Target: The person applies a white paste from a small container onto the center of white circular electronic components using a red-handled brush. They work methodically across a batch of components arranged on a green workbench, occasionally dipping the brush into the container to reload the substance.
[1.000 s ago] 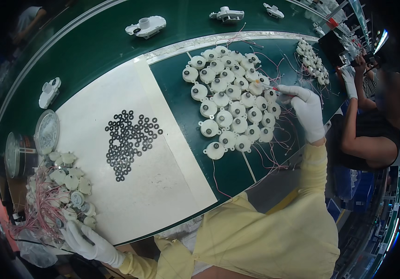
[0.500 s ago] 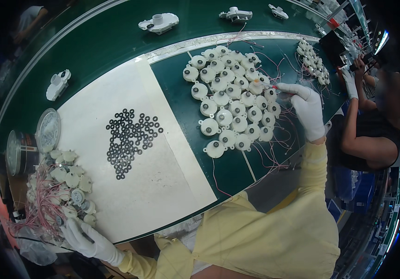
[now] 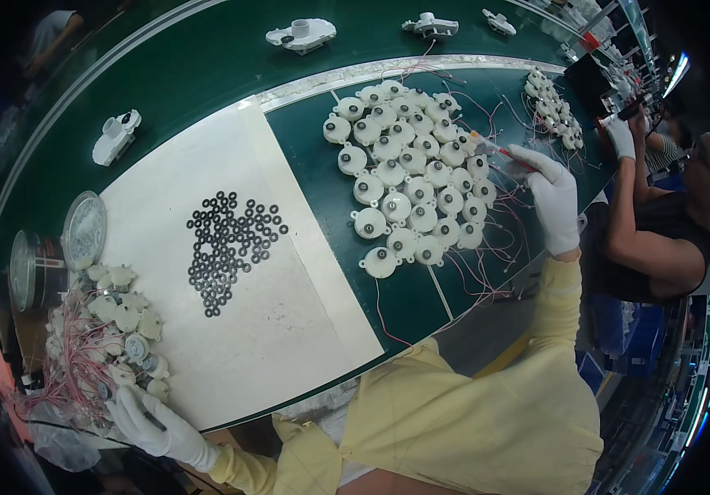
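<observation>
My right hand (image 3: 554,198), in a white glove, is closed around a slim red-handled brush (image 3: 503,152) with an orange tip. The tip is over the right side of a cluster of round cream motors (image 3: 421,188); whether it touches one I cannot tell. Most of these motors have a dark round piece at the centre, and thin pink wires trail from the cluster. My left hand (image 3: 157,425), also gloved, lies against a heap of similar motors (image 3: 128,318) with tangled pink wires at the lower left. Its fingers are outstretched and apart, with nothing visible in them.
Small black rings (image 3: 235,239) are spread on a white board (image 3: 289,305). Left of it stand a clear tub (image 3: 33,268) and a round lid (image 3: 86,231). White plastic housings (image 3: 301,35) sit on the green belt (image 3: 181,74) beyond. A co-worker (image 3: 660,223) works at the right.
The brush tip has moved a little right and away from a motor in the cluster, and its handle now slants more. The white housings have shifted right along the belt. My left hand stays put.
</observation>
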`<action>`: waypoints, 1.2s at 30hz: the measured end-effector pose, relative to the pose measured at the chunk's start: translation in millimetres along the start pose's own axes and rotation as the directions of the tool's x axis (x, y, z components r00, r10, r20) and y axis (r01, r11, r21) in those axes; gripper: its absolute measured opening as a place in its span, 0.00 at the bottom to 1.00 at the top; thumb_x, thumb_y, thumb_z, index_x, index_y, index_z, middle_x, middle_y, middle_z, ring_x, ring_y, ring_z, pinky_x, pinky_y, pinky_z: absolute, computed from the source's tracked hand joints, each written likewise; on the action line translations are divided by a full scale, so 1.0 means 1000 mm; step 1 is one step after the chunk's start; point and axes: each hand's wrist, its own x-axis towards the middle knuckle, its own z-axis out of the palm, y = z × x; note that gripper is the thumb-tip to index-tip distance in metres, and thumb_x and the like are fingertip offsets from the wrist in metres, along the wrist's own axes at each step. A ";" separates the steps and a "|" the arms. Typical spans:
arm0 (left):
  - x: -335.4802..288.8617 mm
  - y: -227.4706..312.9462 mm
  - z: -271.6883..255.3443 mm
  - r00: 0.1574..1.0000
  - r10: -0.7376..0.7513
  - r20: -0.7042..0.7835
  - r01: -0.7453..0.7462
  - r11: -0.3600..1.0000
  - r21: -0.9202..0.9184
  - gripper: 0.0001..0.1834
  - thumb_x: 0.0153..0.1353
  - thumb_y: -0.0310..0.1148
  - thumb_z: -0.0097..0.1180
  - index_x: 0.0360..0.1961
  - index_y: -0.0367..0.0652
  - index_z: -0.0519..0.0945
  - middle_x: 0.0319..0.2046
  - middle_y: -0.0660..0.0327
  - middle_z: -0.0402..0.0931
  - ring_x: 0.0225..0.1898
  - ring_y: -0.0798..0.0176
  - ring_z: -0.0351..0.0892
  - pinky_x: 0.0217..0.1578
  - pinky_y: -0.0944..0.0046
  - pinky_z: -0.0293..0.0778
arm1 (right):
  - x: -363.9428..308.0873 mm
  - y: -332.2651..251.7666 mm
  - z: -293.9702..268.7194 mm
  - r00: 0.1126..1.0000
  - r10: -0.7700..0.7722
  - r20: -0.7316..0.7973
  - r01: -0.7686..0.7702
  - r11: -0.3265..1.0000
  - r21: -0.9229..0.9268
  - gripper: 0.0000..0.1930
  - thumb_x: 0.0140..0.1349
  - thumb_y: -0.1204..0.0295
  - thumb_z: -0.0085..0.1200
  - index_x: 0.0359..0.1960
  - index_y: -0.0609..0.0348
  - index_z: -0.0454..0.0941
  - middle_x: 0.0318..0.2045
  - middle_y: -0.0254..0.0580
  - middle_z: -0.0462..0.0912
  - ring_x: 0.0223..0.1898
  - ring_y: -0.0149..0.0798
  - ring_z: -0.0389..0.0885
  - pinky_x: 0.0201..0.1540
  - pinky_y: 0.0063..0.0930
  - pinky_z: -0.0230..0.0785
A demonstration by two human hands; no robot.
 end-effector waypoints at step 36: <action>0.002 0.000 0.002 1.000 0.015 0.000 -0.015 1.000 -0.005 0.17 0.63 0.23 0.51 0.53 0.32 0.77 0.52 0.49 0.75 0.58 0.40 0.71 0.61 0.43 0.63 | 0.045 -0.044 0.006 0.996 -0.017 0.083 0.045 0.936 -0.350 0.18 0.52 0.81 0.42 0.36 0.60 0.86 0.27 0.41 0.86 0.28 0.30 0.82 0.35 0.20 0.73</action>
